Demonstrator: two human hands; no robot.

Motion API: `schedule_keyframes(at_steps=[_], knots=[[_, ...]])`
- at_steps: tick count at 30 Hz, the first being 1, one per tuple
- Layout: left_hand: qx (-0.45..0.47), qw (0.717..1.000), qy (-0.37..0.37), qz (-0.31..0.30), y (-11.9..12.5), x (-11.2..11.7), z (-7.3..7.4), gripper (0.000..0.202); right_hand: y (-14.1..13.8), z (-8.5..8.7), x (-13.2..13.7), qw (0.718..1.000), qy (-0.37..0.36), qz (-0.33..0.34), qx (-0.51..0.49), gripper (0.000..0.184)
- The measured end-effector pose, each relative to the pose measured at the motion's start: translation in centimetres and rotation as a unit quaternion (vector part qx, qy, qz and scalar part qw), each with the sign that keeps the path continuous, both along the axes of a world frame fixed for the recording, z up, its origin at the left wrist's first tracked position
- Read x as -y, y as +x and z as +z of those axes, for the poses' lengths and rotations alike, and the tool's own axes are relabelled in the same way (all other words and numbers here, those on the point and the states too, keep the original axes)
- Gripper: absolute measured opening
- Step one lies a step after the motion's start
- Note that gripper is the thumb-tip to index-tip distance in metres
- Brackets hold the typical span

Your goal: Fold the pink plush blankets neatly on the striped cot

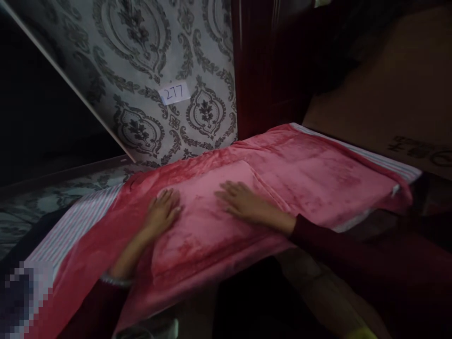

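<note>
A pink plush cloth (310,174) lies spread over a table, its pile marked with darker red smudges. In the middle is a squarish pink plush piece (201,212), either a folded layer or a separate piece; I cannot tell which. My left hand (164,212) lies on this piece's left edge, fingers stretched out. Flat on its upper right part rests my right hand (242,201), fingers spread and slightly blurred. Neither hand grips anything. A pale bracelet (116,281) circles my left wrist.
Striped cloth (79,226) shows beneath the pink one at the left and far right. Behind stand a patterned wall with a paper label (175,93) reading 277, a dark red door (256,70), and a large cardboard box (384,103) at right. The table's near edge drops into shadow.
</note>
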State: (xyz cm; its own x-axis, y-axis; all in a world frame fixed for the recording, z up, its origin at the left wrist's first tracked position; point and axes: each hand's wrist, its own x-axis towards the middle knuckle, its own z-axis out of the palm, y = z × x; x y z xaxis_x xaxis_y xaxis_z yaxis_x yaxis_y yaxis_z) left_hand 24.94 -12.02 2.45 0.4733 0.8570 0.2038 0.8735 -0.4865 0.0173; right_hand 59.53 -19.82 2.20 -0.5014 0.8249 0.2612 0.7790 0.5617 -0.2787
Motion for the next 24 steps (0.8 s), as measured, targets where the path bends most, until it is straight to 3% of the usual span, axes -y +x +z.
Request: schedule_keyframes(at_steps=[3, 5, 7, 11, 14, 19, 24], knots=[[0.012, 1.000, 0.004, -0.024, 1.0, 6.4, -3.0, 0.057, 4.2, -2.3, 0.7, 0.997, 0.023, -0.075, 0.021, 0.060], [0.021, 1.000, -0.008, -0.018, 1.8, 8.5, -4.3, 0.056, 5.3, -4.0, 1.1, 0.995, 0.040, -0.091, 0.019, 0.058], [0.030, 0.999, -0.018, -0.007, 2.3, 9.0, -4.6, 0.056, 5.4, -5.0, 1.4, 0.994, 0.052, -0.099, 0.011, 0.057], [0.057, 0.997, -0.045, 0.003, 2.0, 8.8, -3.8, 0.054, 5.4, -5.3, 1.8, 0.993, 0.059, -0.103, 0.003, 0.054], [0.106, 0.993, -0.056, 0.009, 0.8, 10.6, -3.8, 0.055, 6.7, -5.8, 3.1, 0.993, 0.064, -0.103, -0.011, 0.054], [0.187, 0.982, -0.017, -0.001, -0.9, 15.4, -6.0, 0.064, 9.9, -8.1, 6.3, 0.991, 0.072, -0.081, -0.076, 0.060], [0.276, 0.959, 0.016, 0.055, -0.6, 16.7, -7.6, 0.066, 11.6, -9.4, 7.5, 0.986, 0.059, -0.077, -0.135, 0.068]])
